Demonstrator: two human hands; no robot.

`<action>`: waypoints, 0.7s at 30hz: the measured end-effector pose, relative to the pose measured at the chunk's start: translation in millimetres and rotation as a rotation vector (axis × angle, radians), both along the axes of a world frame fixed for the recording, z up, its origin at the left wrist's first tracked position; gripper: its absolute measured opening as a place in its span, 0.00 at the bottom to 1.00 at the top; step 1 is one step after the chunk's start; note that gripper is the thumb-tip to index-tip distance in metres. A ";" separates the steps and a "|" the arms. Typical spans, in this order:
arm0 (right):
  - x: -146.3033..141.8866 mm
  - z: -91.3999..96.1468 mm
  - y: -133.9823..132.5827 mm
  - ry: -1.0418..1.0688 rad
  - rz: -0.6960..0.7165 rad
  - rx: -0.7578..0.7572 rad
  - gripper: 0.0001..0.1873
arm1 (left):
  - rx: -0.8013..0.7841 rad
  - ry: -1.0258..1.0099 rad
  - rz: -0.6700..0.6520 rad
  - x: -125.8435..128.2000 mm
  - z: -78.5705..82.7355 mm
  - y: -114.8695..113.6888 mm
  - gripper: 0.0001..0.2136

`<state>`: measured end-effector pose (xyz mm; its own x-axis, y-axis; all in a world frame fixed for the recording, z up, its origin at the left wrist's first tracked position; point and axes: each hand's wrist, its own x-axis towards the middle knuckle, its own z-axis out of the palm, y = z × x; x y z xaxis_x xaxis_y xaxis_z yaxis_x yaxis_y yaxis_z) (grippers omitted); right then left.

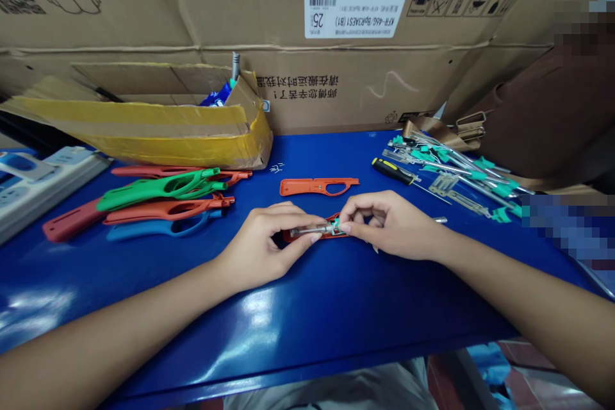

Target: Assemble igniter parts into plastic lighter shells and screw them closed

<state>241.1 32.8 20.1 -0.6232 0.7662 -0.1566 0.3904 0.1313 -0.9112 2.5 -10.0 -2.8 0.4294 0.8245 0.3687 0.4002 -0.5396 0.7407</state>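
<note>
Orange plastic forms the shell (294,236) that lies flat on the blue desk (312,314), near its middle, directly under both hands. A thin metal tube (310,229) rests lengthwise in the shell, with a small green fitting (336,225) at its right end. The left hand (262,246) has its fingers (298,213) closed on the tube, thumb below and fingertips above, and pins the shell to the desk. The right hand (391,225) has its fingers (358,208) pinched on the fitting. Whether the fitting sits fully in its recess cannot be told, because the fingers hide it. For sound work at this stage, as judged from the layout: hold the shell flat, align the tube with its channel before pressing, and press the fitting straight down rather than at an angle, since thin plastic walls are likely to flex or crack under a twisted load. A spare shell (319,186), also orange, lies just beyond the hands and apart from them. To the left lie a green shell (163,187), a red shell (144,211) and a blue shell (154,229), stacked together. To the right lie a screwdriver (394,170) and a heap of spare tubes (461,170), near the right hand. A taped carton (144,131) stands at the rear left.
</note>
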 end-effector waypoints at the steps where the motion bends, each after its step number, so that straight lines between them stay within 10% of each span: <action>1: -0.1 -0.1 0.1 0.001 0.000 0.001 0.07 | 0.003 -0.002 0.000 0.2 -0.3 0.0 0.10; 21: -0.5 -0.3 1.0 0.009 -0.065 -0.068 0.09 | 0.000 -0.042 0.029 1.6 -0.8 0.7 0.09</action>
<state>240.6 33.8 19.7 -0.5742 0.7929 -0.2040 0.3877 0.0438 -0.9208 4.1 -9.3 -3.7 0.3890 0.8364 0.3861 0.3844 -0.5283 0.7571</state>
